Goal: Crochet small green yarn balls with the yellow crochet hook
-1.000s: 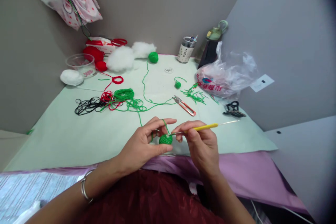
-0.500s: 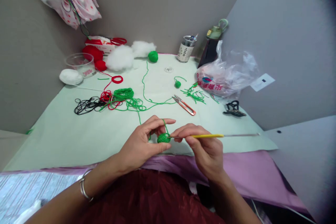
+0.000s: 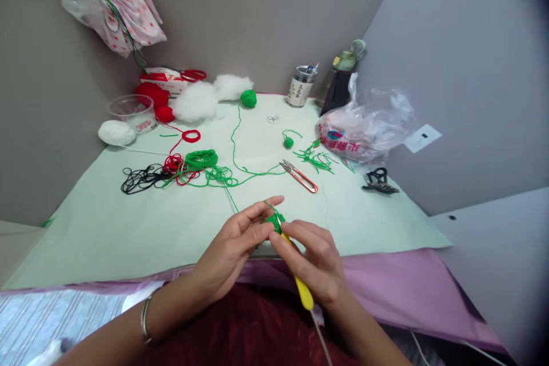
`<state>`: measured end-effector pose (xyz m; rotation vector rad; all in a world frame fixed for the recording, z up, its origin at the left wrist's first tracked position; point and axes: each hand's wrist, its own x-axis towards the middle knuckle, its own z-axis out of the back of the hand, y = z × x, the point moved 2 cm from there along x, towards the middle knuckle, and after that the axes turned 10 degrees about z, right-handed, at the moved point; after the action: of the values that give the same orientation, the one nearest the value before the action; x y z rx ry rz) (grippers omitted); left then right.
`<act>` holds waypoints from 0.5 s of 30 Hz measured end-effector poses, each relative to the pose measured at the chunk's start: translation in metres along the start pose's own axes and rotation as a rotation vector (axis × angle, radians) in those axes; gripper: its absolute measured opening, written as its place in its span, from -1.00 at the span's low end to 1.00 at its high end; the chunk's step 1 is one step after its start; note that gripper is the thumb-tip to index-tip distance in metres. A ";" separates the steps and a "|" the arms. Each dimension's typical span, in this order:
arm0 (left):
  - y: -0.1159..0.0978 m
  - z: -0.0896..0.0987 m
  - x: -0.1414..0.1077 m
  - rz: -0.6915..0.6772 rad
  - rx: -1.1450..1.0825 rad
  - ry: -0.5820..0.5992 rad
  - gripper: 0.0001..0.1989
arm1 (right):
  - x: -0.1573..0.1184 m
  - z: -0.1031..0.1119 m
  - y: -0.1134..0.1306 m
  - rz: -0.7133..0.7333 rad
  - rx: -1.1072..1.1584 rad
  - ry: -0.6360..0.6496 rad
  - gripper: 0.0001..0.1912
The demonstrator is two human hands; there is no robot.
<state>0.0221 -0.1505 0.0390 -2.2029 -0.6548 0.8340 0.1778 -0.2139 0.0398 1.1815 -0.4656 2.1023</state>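
Between thumb and fingers, my left hand [image 3: 234,243] pinches a small green crochet piece [image 3: 275,223]. Green yarn runs over its raised index finger and down to the table. My right hand [image 3: 315,254] is closed around a crochet hook [image 3: 303,293] with a yellow grip, whose tip meets the green piece. The rear of the hook points down toward my lap. Beyond my hands lies a pair of orange thread snips [image 3: 300,177]. Loose green yarn [image 3: 201,158] sits in a tangle with red yarn [image 3: 174,163] and black yarn [image 3: 143,178].
At the back are white stuffing [image 3: 196,102], a green yarn ball [image 3: 248,98], a clear tub [image 3: 131,107] and a pen jar [image 3: 301,88]. On the right are a plastic bag [image 3: 364,123], a black hair claw [image 3: 380,181] and green yarn scraps [image 3: 316,159].
The crochet hook has swung from lying level toward the right to pointing down toward my lap. My right hand has moved left, closer to the green piece, which has shifted slightly right.
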 end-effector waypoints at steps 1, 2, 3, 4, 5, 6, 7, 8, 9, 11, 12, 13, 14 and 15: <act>-0.001 0.000 0.001 0.052 -0.054 0.046 -0.47 | 0.000 -0.001 -0.002 -0.049 0.079 -0.033 -0.43; -0.002 0.000 0.002 0.087 -0.082 0.085 -0.43 | 0.000 -0.001 -0.005 -0.121 0.176 -0.083 -0.48; -0.004 0.001 0.003 0.104 -0.092 0.109 -0.39 | 0.000 -0.002 -0.008 -0.208 0.285 -0.133 -0.53; -0.005 0.001 0.004 0.110 -0.089 0.114 -0.37 | 0.001 -0.002 -0.011 -0.295 0.393 -0.174 -0.57; -0.006 0.002 0.005 0.111 -0.077 0.104 -0.35 | 0.002 -0.003 -0.012 -0.368 0.487 -0.205 -0.61; -0.007 0.003 0.005 0.108 -0.057 0.085 -0.34 | 0.003 -0.003 -0.014 -0.422 0.559 -0.233 -0.63; -0.008 0.004 0.005 0.102 -0.030 0.061 -0.33 | 0.004 -0.003 -0.015 -0.462 0.609 -0.248 -0.65; -0.010 0.005 0.005 0.092 -0.001 0.036 -0.34 | 0.004 -0.003 -0.015 -0.495 0.639 -0.254 -0.67; -0.011 0.006 0.005 0.076 0.030 0.014 -0.34 | 0.004 -0.002 -0.016 -0.528 0.659 -0.258 -0.68; -0.013 0.009 0.005 0.043 0.087 -0.015 -0.36 | 0.002 -0.001 -0.018 -0.598 0.694 -0.277 -0.72; -0.014 0.011 0.005 0.031 0.111 -0.023 -0.37 | 0.000 0.000 -0.019 -0.633 0.715 -0.284 -0.74; -0.015 0.013 0.005 0.025 0.130 -0.025 -0.38 | -0.001 0.000 -0.020 -0.667 0.739 -0.294 -0.76; -0.015 0.016 0.005 0.025 0.147 -0.021 -0.39 | -0.002 0.000 -0.021 -0.702 0.769 -0.310 -0.78; -0.015 0.018 0.005 0.030 0.160 -0.009 -0.41 | -0.002 0.001 -0.023 -0.742 0.805 -0.328 -0.81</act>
<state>0.0097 -0.1303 0.0383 -2.0704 -0.5418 0.8815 0.1950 -0.1986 0.0381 1.7925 0.6788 1.4335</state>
